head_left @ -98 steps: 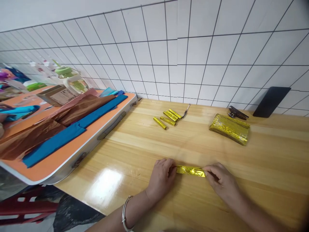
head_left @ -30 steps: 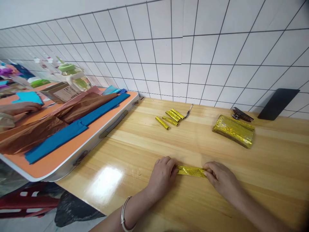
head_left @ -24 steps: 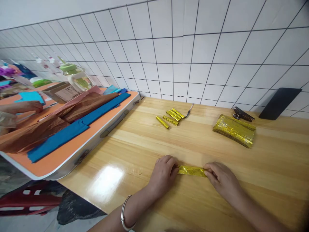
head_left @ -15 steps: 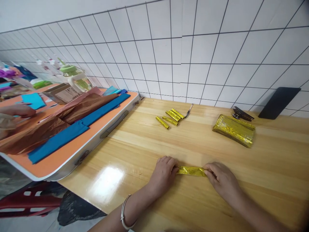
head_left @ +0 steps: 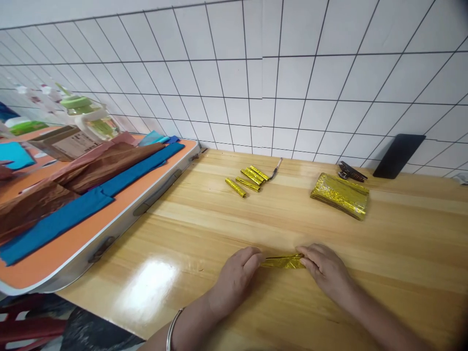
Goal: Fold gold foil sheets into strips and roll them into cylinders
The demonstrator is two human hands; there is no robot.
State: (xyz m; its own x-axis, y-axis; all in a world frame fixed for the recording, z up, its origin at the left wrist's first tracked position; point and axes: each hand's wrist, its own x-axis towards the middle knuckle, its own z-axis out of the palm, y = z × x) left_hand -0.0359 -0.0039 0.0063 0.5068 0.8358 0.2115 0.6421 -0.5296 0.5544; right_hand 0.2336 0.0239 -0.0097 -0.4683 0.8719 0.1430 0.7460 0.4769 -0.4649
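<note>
A narrow folded strip of shiny gold foil (head_left: 283,262) lies across the wooden table between my two hands. My left hand (head_left: 239,273) pinches its left end, and my right hand (head_left: 321,265) pinches the right end between thumb and fingers. The strip shows a fold line along its length. Beyond the hands lie several small gold rolls (head_left: 236,187), close to a thin dark-tipped tool (head_left: 276,168). Further right is a stack of gold foil sheets (head_left: 341,195).
A black hair clip (head_left: 351,171) sits behind the stack, and a black phone-like slab (head_left: 399,156) leans on the tiled wall. At left, an orange-topped table (head_left: 120,192) holds blue and brown material, a cardboard box (head_left: 66,142) and a bottle (head_left: 97,122). Another person's hand shows at the far left edge.
The view has turned slightly right. My left hand has shifted its grip, with the thumb now along the strip, and the foil looks narrower and more creased at its left end.
</note>
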